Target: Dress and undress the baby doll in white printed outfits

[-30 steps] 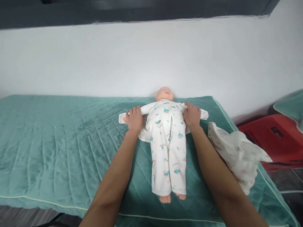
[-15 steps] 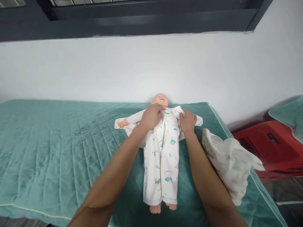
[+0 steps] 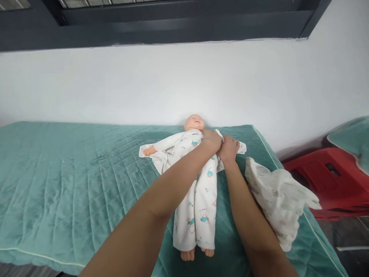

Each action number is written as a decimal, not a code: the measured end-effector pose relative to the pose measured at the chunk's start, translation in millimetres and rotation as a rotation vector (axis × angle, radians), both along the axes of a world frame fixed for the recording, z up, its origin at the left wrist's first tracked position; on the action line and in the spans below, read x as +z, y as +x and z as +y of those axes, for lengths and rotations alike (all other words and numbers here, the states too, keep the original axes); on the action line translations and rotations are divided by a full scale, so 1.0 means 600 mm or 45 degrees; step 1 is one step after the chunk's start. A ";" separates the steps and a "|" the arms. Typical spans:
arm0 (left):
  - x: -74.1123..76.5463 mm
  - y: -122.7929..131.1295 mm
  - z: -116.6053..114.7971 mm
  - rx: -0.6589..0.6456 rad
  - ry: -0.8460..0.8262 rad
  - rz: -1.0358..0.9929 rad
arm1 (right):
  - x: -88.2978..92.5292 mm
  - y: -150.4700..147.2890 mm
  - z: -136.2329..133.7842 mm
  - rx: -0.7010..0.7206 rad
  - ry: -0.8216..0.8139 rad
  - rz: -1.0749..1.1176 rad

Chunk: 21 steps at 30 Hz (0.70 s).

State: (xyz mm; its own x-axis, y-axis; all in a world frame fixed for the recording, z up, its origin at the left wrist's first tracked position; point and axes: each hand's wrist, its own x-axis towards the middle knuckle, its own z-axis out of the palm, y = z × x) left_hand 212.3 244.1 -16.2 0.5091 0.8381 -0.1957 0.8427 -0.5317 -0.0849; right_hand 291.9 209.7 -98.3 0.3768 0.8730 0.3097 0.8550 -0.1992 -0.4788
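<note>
A baby doll [image 3: 194, 122] lies on its back on the green quilted cover, head toward the wall, bare feet toward me. It wears white printed pants [image 3: 193, 215] and a white printed top [image 3: 183, 148], which reaches out under its arms. My left hand [image 3: 212, 140] is at the doll's upper chest on the right side, fingers closed at the edge of the top. Touching it, my right hand [image 3: 229, 149] is closed on the same edge by the doll's shoulder. The fingertips of both hands are mostly hidden. My left forearm crosses over the doll's middle.
A crumpled white printed cloth [image 3: 281, 200] lies right of my right forearm on the green quilted cover [image 3: 72, 192]. Beyond the bed's right edge stands a red plastic stool or chair [image 3: 331, 181]. The white wall [image 3: 144, 84] rises behind the doll's head.
My left hand has moved right across the doll's chest to meet my right hand. The printed front of the top now spreads over the chest. My right hand has hardly moved.
</note>
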 end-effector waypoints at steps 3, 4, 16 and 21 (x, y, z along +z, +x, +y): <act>0.002 -0.006 0.007 0.010 0.020 0.021 | 0.001 0.008 0.001 -0.037 0.006 0.055; 0.006 -0.011 0.012 0.012 0.022 0.034 | 0.002 0.011 0.002 -0.063 0.010 0.078; -0.016 -0.004 0.030 -0.132 -0.097 0.078 | 0.004 0.012 0.009 -0.113 -0.054 0.125; -0.030 0.005 0.028 -0.179 -0.031 0.080 | 0.005 0.013 0.009 -0.100 -0.061 0.158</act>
State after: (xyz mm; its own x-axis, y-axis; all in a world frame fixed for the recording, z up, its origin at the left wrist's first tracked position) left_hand 215.4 260.6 -34.3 0.6073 0.7539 -0.2506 0.7530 -0.6468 -0.1208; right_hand 299.7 215.2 -95.1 0.4774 0.8520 0.2150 0.7708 -0.2886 -0.5680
